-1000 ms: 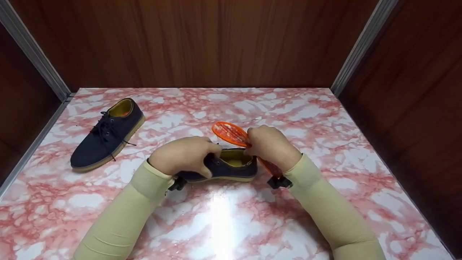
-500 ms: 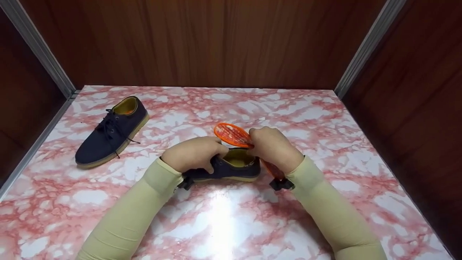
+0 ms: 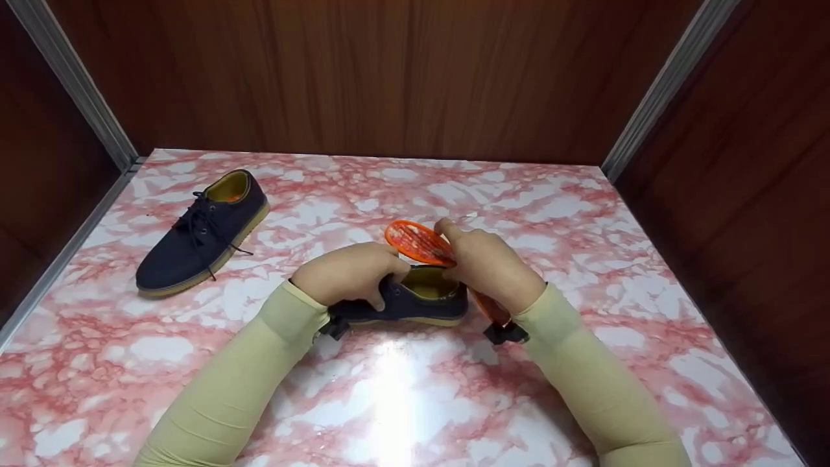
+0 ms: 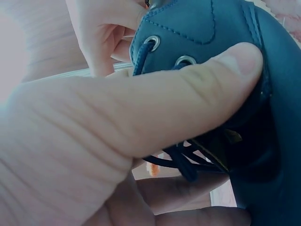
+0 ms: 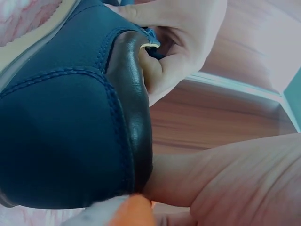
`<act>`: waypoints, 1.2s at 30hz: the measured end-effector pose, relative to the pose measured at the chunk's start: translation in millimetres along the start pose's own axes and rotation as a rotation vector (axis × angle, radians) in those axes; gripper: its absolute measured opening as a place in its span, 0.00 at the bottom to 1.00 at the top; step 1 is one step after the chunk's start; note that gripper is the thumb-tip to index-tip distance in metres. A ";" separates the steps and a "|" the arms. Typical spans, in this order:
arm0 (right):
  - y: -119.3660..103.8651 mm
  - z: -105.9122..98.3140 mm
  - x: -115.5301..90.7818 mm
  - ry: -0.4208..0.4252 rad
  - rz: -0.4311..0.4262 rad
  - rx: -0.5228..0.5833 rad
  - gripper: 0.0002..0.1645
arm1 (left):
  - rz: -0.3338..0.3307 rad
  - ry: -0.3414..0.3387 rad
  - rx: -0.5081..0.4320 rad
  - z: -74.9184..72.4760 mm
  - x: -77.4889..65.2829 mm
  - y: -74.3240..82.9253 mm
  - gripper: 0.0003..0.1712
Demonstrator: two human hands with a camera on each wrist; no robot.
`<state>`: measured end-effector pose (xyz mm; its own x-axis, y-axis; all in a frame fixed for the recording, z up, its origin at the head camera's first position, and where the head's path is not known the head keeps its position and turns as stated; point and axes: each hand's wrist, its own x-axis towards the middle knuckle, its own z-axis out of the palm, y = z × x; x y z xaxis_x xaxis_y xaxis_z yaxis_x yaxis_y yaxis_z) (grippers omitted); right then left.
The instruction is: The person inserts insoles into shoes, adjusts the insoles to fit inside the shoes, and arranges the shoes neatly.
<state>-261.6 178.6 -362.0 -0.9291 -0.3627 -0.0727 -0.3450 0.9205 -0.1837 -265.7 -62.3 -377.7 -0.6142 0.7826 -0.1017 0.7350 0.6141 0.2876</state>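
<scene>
A navy lace-up shoe with a tan sole and yellow lining stands at mid-table, toe to the left. My left hand grips it at the laces and tongue; in the left wrist view its thumb lies beside the eyelets. Behind the shoe's heel, my right hand holds an orange-edged insole, one rounded end sticking out above the shoe opening and the other running down under the palm. The right wrist view has the dark heel collar close to the right thumb, with a blurred orange bit below.
The matching navy shoe lies at the far left, laces loose, with some orange inside. The tabletop is red-and-white marbled. Dark wood panels with metal corner strips close in the back and sides.
The shoe, the left hand and the insole shifted slightly right in the head view early on, as did the far shoe. The right hand's index finger has since straightened and lifted off the insole.
</scene>
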 end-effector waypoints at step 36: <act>17.2 -25.7 -21.4 0.097 -0.115 -0.056 0.39 | -0.031 0.026 -0.020 4.4 0.0 1.4 0.21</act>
<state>-251.1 205.9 -338.5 -0.8906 -0.4530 0.0413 -0.4543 0.8813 -0.1299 -263.4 -60.9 -381.6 -0.6441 0.7600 -0.0861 0.7096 0.6358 0.3036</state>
